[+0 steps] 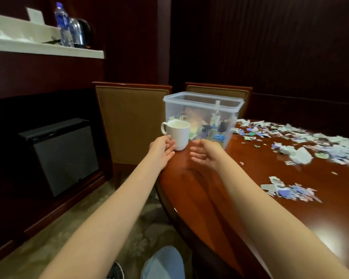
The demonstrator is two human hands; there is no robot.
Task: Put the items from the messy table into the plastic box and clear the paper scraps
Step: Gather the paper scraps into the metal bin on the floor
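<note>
A white mug point(178, 133) stands upright at the left end of the red-brown wooden table point(210, 198), just in front of a clear plastic box point(201, 101) that holds several items. My left hand point(162, 150) reaches out with straight fingers, its tips at the mug's base on the left side. My right hand point(207, 155) hovers over the table to the right of the mug, fingers relaxed, holding nothing. Torn paper scraps point(302, 146) lie scattered across the table's right side, with a smaller pile of paper scraps point(290, 191) nearer to me.
Two padded chairs point(133, 121) stand behind the table's end. A black cabinet unit point(63, 156) sits low on the left. A white shelf point(38, 47) above carries water bottles point(64, 25) and a dark kettle.
</note>
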